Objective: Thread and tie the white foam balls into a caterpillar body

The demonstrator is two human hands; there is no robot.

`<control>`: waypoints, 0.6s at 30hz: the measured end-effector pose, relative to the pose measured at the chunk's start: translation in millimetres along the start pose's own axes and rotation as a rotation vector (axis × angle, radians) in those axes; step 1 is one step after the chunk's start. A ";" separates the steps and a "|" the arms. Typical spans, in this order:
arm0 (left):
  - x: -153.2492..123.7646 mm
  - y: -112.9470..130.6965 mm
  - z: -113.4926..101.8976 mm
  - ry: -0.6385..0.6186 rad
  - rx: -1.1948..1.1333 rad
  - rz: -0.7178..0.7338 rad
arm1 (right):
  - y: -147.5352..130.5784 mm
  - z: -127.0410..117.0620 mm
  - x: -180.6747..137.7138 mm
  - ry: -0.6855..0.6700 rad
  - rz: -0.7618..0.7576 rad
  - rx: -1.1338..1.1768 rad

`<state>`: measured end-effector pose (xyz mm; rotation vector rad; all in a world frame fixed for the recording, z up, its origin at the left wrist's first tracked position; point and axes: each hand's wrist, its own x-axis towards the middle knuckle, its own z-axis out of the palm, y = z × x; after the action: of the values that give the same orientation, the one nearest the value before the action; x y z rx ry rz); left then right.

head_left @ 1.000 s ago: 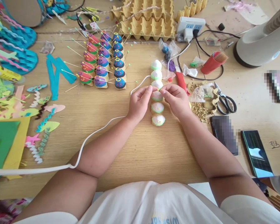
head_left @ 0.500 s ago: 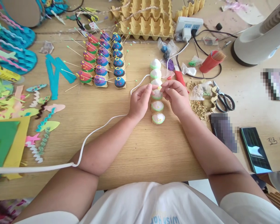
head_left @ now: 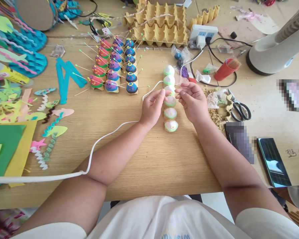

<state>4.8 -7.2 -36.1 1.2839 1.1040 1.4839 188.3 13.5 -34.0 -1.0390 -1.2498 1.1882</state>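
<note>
A strip of egg-carton cups [head_left: 170, 113] covered in white clay with green rims runs away from me in the middle of the table. Small yellow bits dot some of the white tops. My left hand [head_left: 152, 107] is at the strip's left side, thumb and fingers pinched together near the middle cups. Across the strip, my right hand [head_left: 193, 102] has its thumb and fingertips pinched close above the cups. Whatever sits in either pinch is too small to make out. The two hands are a short gap apart.
Three rows of painted egg-carton caterpillars [head_left: 113, 75] with pin feelers stand back left. A white cable [head_left: 97, 141] crosses my left forearm. On the right lie black-handled scissors [head_left: 240, 111], a phone [head_left: 273, 162] and a red cup [head_left: 226, 69]. Egg trays [head_left: 161, 33] are behind.
My right hand has drawn slightly to the right, so the gap between my fingertips is wider. The whole view has shifted a little. The cups stay in place.
</note>
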 end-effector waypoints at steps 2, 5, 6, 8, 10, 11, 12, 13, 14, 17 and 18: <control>0.2 -0.3 -0.2 0.000 -0.002 0.003 | 0.7 -1.3 0.6 0.002 0.002 0.017; 0.7 -1.7 -0.5 -0.005 0.000 0.009 | 0.4 -1.2 1.0 0.008 0.009 0.047; 0.8 -2.3 -0.6 -0.008 0.002 0.013 | -0.1 -0.9 1.0 0.012 0.008 0.055; 1.0 -3.2 -0.5 -0.013 -0.001 0.022 | -1.3 -0.1 0.9 0.019 -0.003 0.063; 1.1 -3.8 -0.4 -0.022 -0.022 0.026 | -2.7 0.8 0.4 0.019 -0.013 0.068; 1.1 -4.0 -0.3 -0.025 -0.032 0.024 | -3.5 1.3 0.2 0.019 -0.015 0.072; 1.1 -4.1 -0.3 -0.025 -0.037 0.021 | -4.2 1.6 -0.1 0.019 -0.015 0.077; 1.1 -4.2 -0.4 -0.024 -0.036 0.018 | -4.9 1.9 -0.3 0.021 -0.014 0.082; 1.1 -4.3 -0.5 -0.022 -0.031 0.018 | -5.3 2.0 -0.3 0.025 -0.012 0.083; 1.0 -4.5 -1.1 -0.021 -0.013 0.030 | -4.7 1.1 0.5 0.039 -0.012 0.062; 0.9 -4.6 -1.3 -0.022 -0.011 0.031 | -3.8 0.5 1.1 0.035 -0.017 0.048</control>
<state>3.7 -5.3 -40.4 1.3124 1.0642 1.4932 188.1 14.1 -30.1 -1.0077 -1.1947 1.1768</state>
